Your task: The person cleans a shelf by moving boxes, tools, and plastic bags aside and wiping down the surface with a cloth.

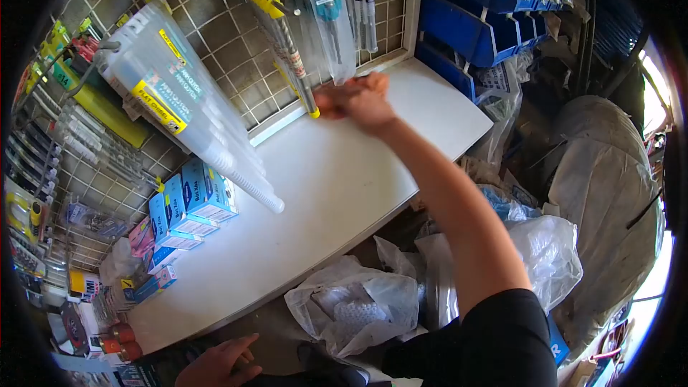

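Your right hand [358,100] has its fingers closed on the long drill bit pack [287,43] (clear plastic, yellow ends) at the smooth white table's [337,186] back edge. Your left hand [218,364] rests low, fingers loosely apart.

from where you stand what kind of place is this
Most likely a hardware or tool shop. Packaged drill bits hang on a wire grid wall, blue parts bins sit alongside, and small blue boxes line a white shelf.
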`<action>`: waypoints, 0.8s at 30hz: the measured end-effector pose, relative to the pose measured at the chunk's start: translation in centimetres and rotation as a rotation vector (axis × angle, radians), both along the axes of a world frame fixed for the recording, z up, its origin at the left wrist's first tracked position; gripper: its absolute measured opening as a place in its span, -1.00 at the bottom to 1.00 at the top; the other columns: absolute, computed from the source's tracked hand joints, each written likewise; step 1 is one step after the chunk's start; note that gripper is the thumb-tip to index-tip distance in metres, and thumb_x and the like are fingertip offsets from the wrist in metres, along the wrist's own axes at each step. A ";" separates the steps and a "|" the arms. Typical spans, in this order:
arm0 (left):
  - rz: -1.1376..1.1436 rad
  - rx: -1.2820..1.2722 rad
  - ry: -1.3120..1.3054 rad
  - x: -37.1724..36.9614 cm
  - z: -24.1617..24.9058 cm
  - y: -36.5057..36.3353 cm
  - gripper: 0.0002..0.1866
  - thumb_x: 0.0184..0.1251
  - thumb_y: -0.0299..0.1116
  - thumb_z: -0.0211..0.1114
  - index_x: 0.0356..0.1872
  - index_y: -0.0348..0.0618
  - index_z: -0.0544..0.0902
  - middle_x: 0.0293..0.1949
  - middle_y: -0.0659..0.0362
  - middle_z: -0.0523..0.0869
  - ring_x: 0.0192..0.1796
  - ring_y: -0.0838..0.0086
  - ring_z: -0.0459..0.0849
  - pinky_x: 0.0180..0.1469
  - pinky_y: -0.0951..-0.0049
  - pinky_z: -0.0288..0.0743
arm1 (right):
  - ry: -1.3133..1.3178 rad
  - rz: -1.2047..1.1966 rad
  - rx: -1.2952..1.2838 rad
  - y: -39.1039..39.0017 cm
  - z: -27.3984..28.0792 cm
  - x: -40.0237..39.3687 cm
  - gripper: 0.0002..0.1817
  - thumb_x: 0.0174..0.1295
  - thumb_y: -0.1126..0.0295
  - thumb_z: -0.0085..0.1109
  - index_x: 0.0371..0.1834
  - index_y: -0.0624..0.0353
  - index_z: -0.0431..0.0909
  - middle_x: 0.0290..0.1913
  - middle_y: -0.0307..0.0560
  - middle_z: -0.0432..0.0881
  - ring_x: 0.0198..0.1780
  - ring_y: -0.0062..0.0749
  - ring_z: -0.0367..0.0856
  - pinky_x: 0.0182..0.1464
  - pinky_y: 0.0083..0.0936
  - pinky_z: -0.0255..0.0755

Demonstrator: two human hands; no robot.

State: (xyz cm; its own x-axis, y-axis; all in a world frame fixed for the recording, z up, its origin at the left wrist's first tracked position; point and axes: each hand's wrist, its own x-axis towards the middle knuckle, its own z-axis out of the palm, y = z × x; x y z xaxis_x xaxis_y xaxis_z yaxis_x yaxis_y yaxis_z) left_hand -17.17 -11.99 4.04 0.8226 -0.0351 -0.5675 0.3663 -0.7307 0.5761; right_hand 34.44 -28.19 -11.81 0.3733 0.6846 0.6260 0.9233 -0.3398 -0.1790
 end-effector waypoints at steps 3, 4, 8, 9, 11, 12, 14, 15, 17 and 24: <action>0.047 0.023 0.067 0.2 0.1 0.2 -0.38 0.41 -0.33 0.26 0.43 -0.32 0.30 -0.28 0.05 0.61 -0.28 0.32 0.62 -0.13 0.40 0.50 | 0.187 -0.487 -0.431 -6.6 2.7 2.0 -0.77 0.31 0.33 0.03 -0.11 -0.06 0.70 -0.16 -0.12 0.75 -0.01 -0.26 0.71 0.09 -0.30 0.44; 0.085 0.010 0.103 0.3 0.2 0.1 -0.37 0.41 -0.33 0.26 0.43 -0.31 0.30 -0.28 0.05 0.62 -0.28 0.33 0.63 -0.13 0.40 0.50 | 0.185 -0.485 -0.440 -8.5 2.1 3.0 -0.77 0.31 0.33 0.03 -0.11 -0.06 0.70 -0.16 -0.12 0.75 -0.01 -0.26 0.71 0.09 -0.30 0.44; 0.061 0.059 0.045 0.6 0.2 -0.1 -0.37 0.41 -0.32 0.26 0.44 -0.28 0.30 -0.25 0.03 0.62 -0.27 0.30 0.63 -0.13 0.38 0.50 | 0.660 -0.437 0.511 -12.6 -1.5 8.0 -0.66 0.30 0.19 0.03 -0.03 0.11 0.67 -0.05 0.03 0.71 0.06 -0.16 0.67 0.14 -0.20 0.47; -0.010 0.049 -0.017 0.5 -0.3 0.0 -0.37 0.41 -0.31 0.25 0.44 -0.26 0.30 -0.24 0.02 0.61 -0.26 0.28 0.63 -0.12 0.36 0.50 | 0.351 -0.557 0.422 -12.5 -2.2 8.5 -0.62 0.29 0.14 0.04 0.01 0.10 0.66 0.03 0.05 0.66 0.09 -0.08 0.63 0.18 -0.15 0.44; -0.074 0.041 -0.079 0.5 -0.3 -0.2 -0.37 0.42 -0.30 0.25 0.44 -0.24 0.30 -0.22 0.01 0.61 -0.25 0.26 0.63 -0.12 0.35 0.50 | 0.039 -0.656 0.332 -11.8 -2.2 7.3 -0.57 0.29 0.08 0.04 0.05 0.09 0.65 0.12 0.07 0.62 0.13 0.00 0.59 0.23 -0.11 0.41; -0.052 0.035 -0.048 0.8 0.0 -0.7 -0.37 0.42 -0.28 0.25 0.44 -0.23 0.30 -0.21 0.00 0.60 -0.25 0.24 0.62 -0.12 0.34 0.49 | 0.030 -0.806 0.125 -11.4 -0.2 4.4 -0.57 0.29 0.07 0.02 0.08 0.03 0.64 0.18 0.13 0.53 0.20 -0.04 0.51 0.28 -0.18 0.38; -0.026 0.025 -0.015 1.0 0.1 -0.9 -0.37 0.42 -0.26 0.25 0.44 -0.22 0.31 -0.20 -0.02 0.59 -0.25 0.21 0.62 -0.11 0.33 0.49 | -0.097 -0.998 -0.089 -10.4 1.8 0.4 -0.69 0.23 0.24 0.09 -0.02 0.02 0.68 0.17 0.12 0.53 0.18 -0.08 0.50 0.26 -0.08 0.38; -0.038 0.025 -0.054 0.9 -0.1 -0.7 -0.37 0.42 -0.25 0.25 0.44 -0.22 0.31 -0.20 -0.02 0.59 -0.24 0.20 0.62 -0.11 0.33 0.49 | -0.101 -0.990 -0.088 -10.5 1.9 0.8 -0.69 0.23 0.24 0.09 -0.02 0.02 0.68 0.17 0.12 0.53 0.18 -0.08 0.50 0.26 -0.08 0.38; -0.048 0.028 -0.098 0.8 -0.4 -0.5 -0.37 0.42 -0.24 0.25 0.44 -0.22 0.31 -0.20 -0.03 0.60 -0.23 0.20 0.62 -0.11 0.33 0.49 | 0.243 -0.403 0.024 -11.1 1.7 2.2 -0.77 0.14 0.39 0.15 -0.17 0.11 0.71 -0.03 0.08 0.63 0.07 -0.10 0.56 0.16 -0.07 0.40; -0.049 0.012 -0.025 1.3 -0.4 -0.9 -0.37 0.42 -0.25 0.26 0.44 -0.23 0.31 -0.21 -0.01 0.61 -0.23 0.24 0.62 -0.12 0.34 0.49 | -0.043 -0.052 -0.185 -1.8 3.7 -2.5 -0.63 0.20 0.46 0.04 0.09 0.02 0.61 -0.01 -0.05 0.63 0.10 -0.22 0.61 0.10 -0.36 0.47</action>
